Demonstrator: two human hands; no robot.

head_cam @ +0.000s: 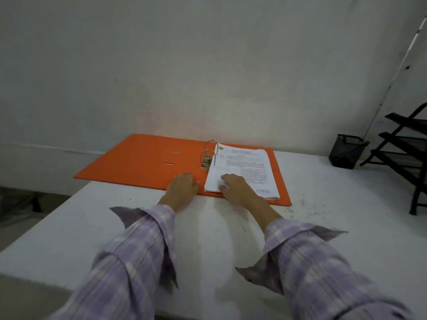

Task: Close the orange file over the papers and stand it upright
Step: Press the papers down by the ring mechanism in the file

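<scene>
- File (147, 158) lies open flat on the table (335, 227), toward 12 o'clock from the person, left cover hanging past the table's edge.
- Papers (245, 167) sit on the rings (209, 148), on the right cover.
- Right hand (233, 184) lies flat and spread on the papers at their 7 o'clock corner, probably keeping them squared up.
- Left hand (183, 187) rests open on the file's near edge by the spine, holding nothing, looks set to steady it.
- Closing not started yet.

The flat orange cardboard lever-arch file (143, 160) lies wide open on the table. A white stack of printed papers (245, 167) sits on its right half, threaded on the metal rings (209, 150).
</scene>
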